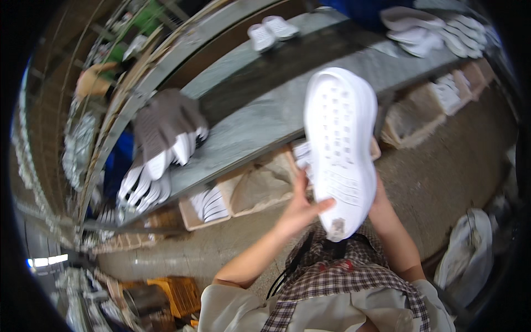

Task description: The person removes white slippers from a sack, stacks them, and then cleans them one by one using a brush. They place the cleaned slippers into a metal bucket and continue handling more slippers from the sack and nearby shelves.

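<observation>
A white shoe sole [338, 138] is held up in front of me, its long axis nearly upright in the view. Rows of small recesses mark the face turned toward me, and a brownish-grey patch sits at its near end. My left hand [303, 209] grips the left edge, thumb laid over the near part of that face. Along the opposite edge, my right hand [379, 195] holds the sole too; most of its fingers are hidden behind it.
Beyond runs a long grey bench with a dark belt [238, 99]. Grey and white soles [166, 133] lean in a row at left; more soles [434, 33] lie far right, with a white pair [272, 32] at the back. Below stand lined boxes [257, 191]; an orange crate [176, 296] sits lower left.
</observation>
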`<state>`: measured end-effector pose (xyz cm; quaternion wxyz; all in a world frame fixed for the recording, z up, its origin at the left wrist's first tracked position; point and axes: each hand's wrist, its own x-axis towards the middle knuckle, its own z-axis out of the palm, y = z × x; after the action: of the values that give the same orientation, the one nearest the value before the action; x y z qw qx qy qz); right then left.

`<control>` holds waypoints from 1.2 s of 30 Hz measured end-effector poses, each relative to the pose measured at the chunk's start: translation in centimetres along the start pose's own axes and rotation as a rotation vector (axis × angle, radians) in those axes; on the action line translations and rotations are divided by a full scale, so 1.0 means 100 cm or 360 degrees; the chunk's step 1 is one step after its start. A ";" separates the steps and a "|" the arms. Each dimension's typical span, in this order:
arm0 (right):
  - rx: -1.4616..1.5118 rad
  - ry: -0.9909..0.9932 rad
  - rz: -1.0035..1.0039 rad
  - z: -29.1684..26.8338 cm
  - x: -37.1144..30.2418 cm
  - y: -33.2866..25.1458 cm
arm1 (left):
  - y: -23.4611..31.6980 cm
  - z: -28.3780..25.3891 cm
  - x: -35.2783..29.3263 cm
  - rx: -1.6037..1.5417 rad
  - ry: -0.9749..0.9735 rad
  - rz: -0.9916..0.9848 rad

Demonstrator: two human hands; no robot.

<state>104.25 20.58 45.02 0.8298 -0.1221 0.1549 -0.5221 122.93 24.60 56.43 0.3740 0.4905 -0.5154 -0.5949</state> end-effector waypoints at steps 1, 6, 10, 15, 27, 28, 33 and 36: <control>-0.0016 0.0262 0.0002 0.002 -0.015 -0.004 | 0.009 0.000 0.009 -0.0036 0.0044 0.0097; 0.0136 0.0489 -0.0094 0.027 -0.076 -0.019 | 0.032 0.043 0.052 -0.0459 -0.0106 0.0087; 0.0263 0.0469 -0.0117 0.031 -0.132 -0.035 | 0.017 0.078 0.065 -0.0552 -0.0393 -0.0227; 0.0458 0.0811 0.0148 0.025 -0.180 -0.030 | -0.020 0.111 0.074 -0.0614 -0.0603 -0.0578; 0.0386 0.1080 0.0139 0.026 -0.218 -0.024 | -0.060 0.144 0.064 -0.0837 -0.0735 -0.0964; 0.0397 0.1091 0.0140 0.026 -0.218 -0.024 | -0.061 0.145 0.065 -0.0884 -0.0776 -0.0976; 0.0408 0.1153 0.0168 0.029 -0.219 -0.023 | -0.050 0.149 0.067 -0.1048 -0.0993 -0.1162; 0.0348 0.1172 0.0154 0.032 -0.220 -0.024 | -0.032 0.152 0.062 -0.0933 -0.0998 -0.0972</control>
<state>94.54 39.60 51.71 0.7504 0.1701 0.3915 -0.5047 106.95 23.02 51.85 0.1328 0.2916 -0.2480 -0.9142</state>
